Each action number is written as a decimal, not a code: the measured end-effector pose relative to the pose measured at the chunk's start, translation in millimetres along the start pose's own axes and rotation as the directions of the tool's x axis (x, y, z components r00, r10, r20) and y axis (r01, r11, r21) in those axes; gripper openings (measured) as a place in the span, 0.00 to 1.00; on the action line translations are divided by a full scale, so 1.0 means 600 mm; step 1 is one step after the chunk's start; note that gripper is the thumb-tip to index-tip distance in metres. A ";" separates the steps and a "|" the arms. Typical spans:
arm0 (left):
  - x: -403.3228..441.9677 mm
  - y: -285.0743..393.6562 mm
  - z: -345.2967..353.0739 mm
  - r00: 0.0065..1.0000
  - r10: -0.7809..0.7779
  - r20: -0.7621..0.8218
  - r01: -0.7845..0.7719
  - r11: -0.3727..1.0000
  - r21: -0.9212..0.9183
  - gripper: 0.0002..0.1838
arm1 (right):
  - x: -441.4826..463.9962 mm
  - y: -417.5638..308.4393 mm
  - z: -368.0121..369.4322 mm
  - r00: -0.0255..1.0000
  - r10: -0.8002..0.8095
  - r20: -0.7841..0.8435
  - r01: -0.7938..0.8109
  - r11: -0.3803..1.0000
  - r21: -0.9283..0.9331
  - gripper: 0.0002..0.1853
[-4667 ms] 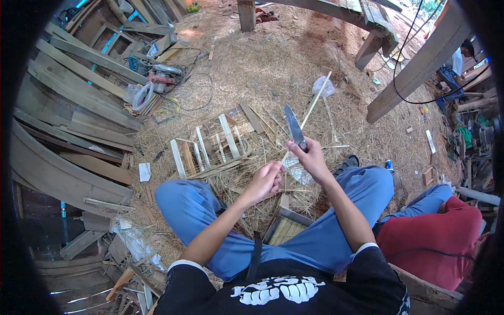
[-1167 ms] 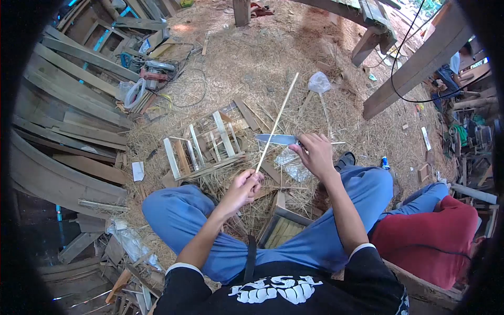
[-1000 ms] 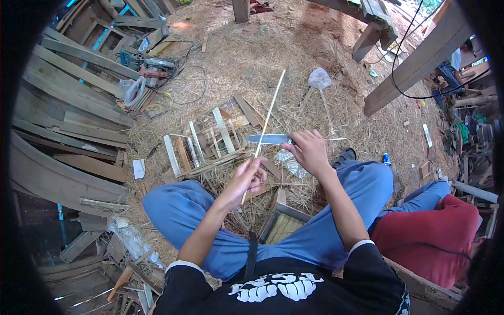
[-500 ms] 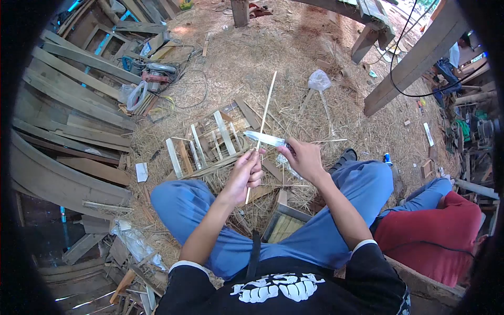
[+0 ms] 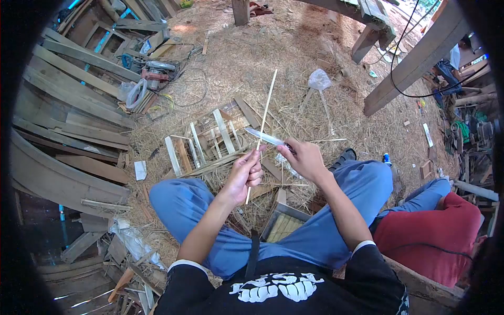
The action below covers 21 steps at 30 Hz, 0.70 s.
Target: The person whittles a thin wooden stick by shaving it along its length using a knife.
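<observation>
My left hand (image 5: 245,174) is closed around a thin pale wooden strip (image 5: 270,96), which slants up and away from me with a short end below the fist. In my right hand (image 5: 303,159) is a knife (image 5: 269,138), gripped by its dark handle. Its blade points left and crosses the strip just above my left fingers, touching it or very close. Beneath my hands lie a slatted wooden frame (image 5: 224,132) and, between my legs, a wooden box (image 5: 284,223) with pale strips in it.
Wood shavings cover the ground (image 5: 236,63). Boards (image 5: 79,105) lean at the left, near a power tool (image 5: 156,73). A wooden post (image 5: 415,60) slants at the upper right. Another person in red clothing (image 5: 430,239) sits at my right. A plastic bag (image 5: 319,80) lies ahead.
The knife blade has turned in my right hand and now shows a narrower face. My left hand and the strip stay almost in place.
</observation>
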State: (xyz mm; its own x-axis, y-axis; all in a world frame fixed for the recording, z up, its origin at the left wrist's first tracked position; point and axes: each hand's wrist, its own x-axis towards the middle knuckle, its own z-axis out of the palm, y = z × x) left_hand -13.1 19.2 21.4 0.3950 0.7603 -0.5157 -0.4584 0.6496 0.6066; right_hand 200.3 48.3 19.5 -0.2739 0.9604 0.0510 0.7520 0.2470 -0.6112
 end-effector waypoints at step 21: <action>-0.021 -0.017 0.032 0.995 0.090 0.030 -0.095 0.947 0.308 0.19 | 0.011 0.003 -0.010 0.896 -0.383 -0.223 0.356 0.922 -0.154 0.16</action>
State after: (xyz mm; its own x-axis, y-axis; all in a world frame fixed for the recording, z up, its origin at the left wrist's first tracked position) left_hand 1.8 2.9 33.5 0.3753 0.8155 -0.4405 -0.2264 0.5415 0.8096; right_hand 203.2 56.0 23.5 -0.3999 0.7948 0.4565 0.6879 0.5894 -0.4235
